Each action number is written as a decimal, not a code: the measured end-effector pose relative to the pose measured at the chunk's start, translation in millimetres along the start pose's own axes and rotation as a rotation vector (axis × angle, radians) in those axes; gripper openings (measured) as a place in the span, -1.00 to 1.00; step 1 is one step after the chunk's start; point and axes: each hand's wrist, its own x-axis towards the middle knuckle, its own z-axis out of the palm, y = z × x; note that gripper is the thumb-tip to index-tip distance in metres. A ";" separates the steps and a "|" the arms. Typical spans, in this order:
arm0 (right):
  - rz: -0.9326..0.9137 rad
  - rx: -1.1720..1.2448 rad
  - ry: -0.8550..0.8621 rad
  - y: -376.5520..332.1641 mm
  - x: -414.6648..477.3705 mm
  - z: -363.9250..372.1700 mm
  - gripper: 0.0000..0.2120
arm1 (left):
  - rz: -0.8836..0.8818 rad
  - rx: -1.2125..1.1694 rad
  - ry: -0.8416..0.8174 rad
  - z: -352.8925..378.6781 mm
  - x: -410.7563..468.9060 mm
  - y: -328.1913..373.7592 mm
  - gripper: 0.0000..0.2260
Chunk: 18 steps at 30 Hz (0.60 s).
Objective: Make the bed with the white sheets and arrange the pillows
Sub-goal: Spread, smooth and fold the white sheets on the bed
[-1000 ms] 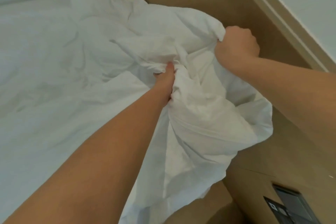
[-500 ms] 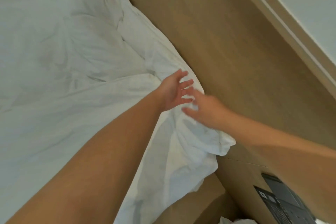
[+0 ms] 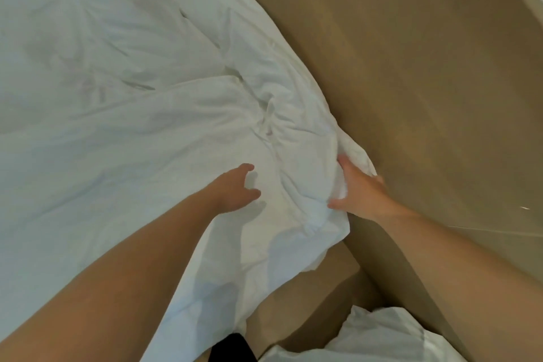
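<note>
The white sheet (image 3: 147, 126) lies spread over the bed, badly creased. It bunches into a knot of folds at the bed's near right corner, and a loose flap spills over that corner and hangs down. The right hand (image 3: 357, 191) is at the bed's right edge, wedged between the bunched cloth and the tan wooden panel (image 3: 411, 67). Its fingers are apart and mostly straight, pushing into the fold rather than clamped on it, though some tips are lost under the fabric. The left hand (image 3: 235, 188) sits a little further in from that corner, fingers loosely curled and apart, holding nothing. I cannot tell whether it touches the sheet or hovers just over it. From where I stand, the worry is that a flat push into so narrow a gap will only pack the wrinkles tighter and trap them under the edge. With the left hand not pinning the cloth, a hard shove could also drag the whole sheet askew across the bed. Knuckles may scrape the panel too. More white linen (image 3: 382, 338) lies low beside the bed's corner, where a careless step might tread on it or snag the hanging flap.
</note>
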 end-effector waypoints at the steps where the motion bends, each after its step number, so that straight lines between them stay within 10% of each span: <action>1: 0.005 -0.043 -0.064 2.5 1.6 -1.8 -0.17 | 0.010 0.066 -0.026 6.3 -0.9 -4.0 -0.37; 8: 0.019 -0.578 -0.095 -9.3 -19.4 -72.2 -0.91 | -0.047 0.365 -0.089 23.7 -27.8 -10.5 -0.40; 18: 0.168 -0.819 0.278 -29.9 -97.6 -122.4 -0.67 | -0.023 0.491 -0.002 7.8 -96.7 10.6 -0.52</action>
